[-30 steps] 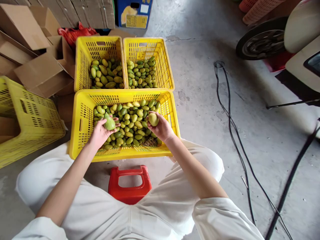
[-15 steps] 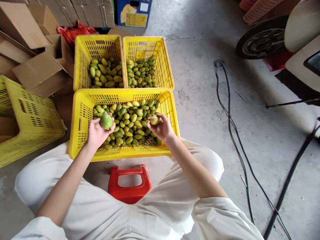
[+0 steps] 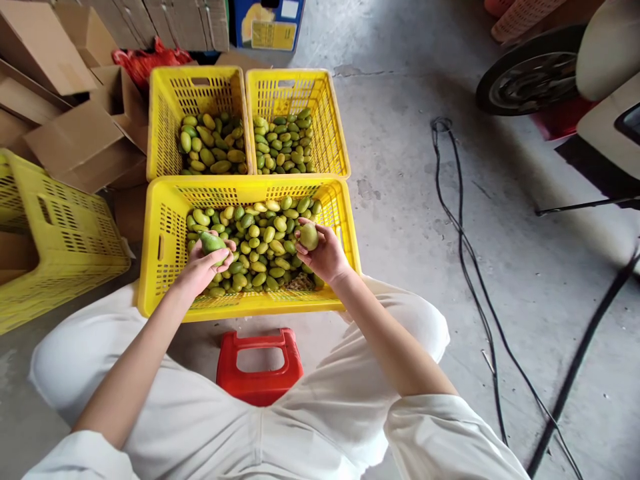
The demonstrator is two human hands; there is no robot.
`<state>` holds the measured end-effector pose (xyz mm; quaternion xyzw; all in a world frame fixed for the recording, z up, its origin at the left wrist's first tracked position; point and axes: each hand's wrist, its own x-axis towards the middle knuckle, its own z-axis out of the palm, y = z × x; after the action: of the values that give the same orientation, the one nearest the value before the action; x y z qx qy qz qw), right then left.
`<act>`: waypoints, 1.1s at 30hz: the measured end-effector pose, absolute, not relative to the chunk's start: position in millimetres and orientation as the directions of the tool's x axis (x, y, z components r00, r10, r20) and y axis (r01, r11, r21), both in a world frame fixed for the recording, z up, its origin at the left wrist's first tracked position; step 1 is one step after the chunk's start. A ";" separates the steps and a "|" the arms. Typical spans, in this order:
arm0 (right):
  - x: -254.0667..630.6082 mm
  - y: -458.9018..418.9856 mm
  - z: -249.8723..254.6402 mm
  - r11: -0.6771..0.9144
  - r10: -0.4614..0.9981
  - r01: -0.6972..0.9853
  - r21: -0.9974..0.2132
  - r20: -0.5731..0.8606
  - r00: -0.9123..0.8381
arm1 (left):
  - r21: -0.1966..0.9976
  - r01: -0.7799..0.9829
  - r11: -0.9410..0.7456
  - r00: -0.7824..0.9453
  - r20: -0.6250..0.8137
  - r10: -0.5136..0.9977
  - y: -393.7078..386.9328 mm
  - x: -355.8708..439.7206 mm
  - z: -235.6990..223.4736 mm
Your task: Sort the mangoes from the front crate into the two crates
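1. Fruit (image 3: 269, 235) lies piled in the near crate (image 3: 250, 310).
2. Left hand (image 3: 200, 269), above the pile's left part, has its fingers clasped round a green fruit (image 3: 213, 241).
3. Right hand (image 3: 329, 259), over the right part, grips a pale fruit (image 3: 309, 236) in its curled fingers.
4. Far left crate (image 3: 165, 127) and far right crate (image 3: 336, 133) stand side by side just beyond, each holding more fruit.
5. Cardboard boxes (image 3: 83, 143) sit far left; a black cable (image 3: 463, 233) lies right.

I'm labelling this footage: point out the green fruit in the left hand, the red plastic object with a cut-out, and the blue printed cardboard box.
Green fruit (image 3: 212, 241): head view, upper surface.
Red plastic object (image 3: 260, 388): head view, solid part below the cut-out.
Blue printed cardboard box (image 3: 273, 36): head view, yellow label.
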<state>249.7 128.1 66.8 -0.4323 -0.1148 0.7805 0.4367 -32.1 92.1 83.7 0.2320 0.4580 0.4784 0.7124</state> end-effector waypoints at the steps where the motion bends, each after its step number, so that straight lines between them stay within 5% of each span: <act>1: 249.3 127.8 66.6 -0.589 0.782 -0.586 -0.556 -0.577 -0.238 | 0.778 -0.463 0.426 0.117 -0.423 0.899 92.2 -31.6 84.3; 22: 243.8 127.0 66.7 -0.603 0.776 -0.550 -0.577 -0.584 -0.238 | 0.754 -0.468 0.461 0.164 -0.438 0.884 92.8 -34.8 78.0; 33: 249.4 129.6 56.1 -0.656 0.714 -0.542 -0.526 -0.665 -0.219 | 0.470 -0.726 0.502 -0.003 -0.733 0.680 108.3 -35.7 96.6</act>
<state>249.4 129.6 56.1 -0.4762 -0.0905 0.7753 0.4049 -35.7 108.3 96.6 -0.0227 0.5034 0.4982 0.7056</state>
